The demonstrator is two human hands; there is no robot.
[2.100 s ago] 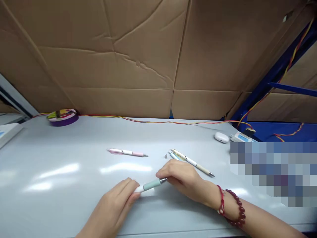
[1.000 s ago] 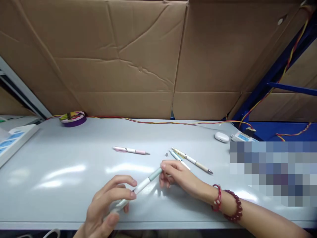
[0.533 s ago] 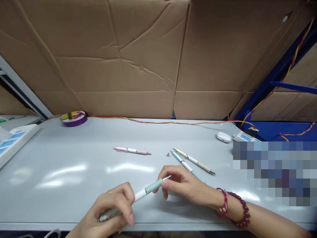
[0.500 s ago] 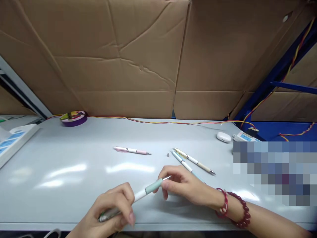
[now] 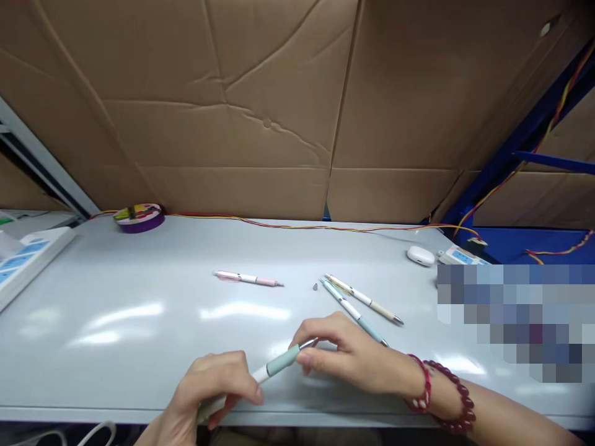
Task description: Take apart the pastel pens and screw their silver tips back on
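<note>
A white and mint-green pen [image 5: 282, 361] slants up to the right above the table's front part. My left hand [image 5: 211, 378] is closed around its white rear half, which the fingers partly hide. At the other end, my right hand [image 5: 337, 350] pinches the pen's silver metal tip between thumb and fingers. Just beyond that hand, a white and light-blue pen [image 5: 348, 308] and a white and beige pen [image 5: 365, 299] lie close together. A small grey cone-shaped piece [image 5: 315, 287] rests left of them. Farther left lies a white and pink pen [image 5: 248, 279].
A purple roll of tape [image 5: 139, 220] sits at the back left, and a power strip [image 5: 32, 257] at the left edge. A white earbud case [image 5: 421, 256] stands back right. Thin twisted wires [image 5: 297, 227] run along the cardboard wall [image 5: 223, 136]. A pixelated patch covers the right side.
My left fingers have curled further over the pen's rear half. My right thumb and fingers have closed in on its metal tip. The view has shifted slightly.
</note>
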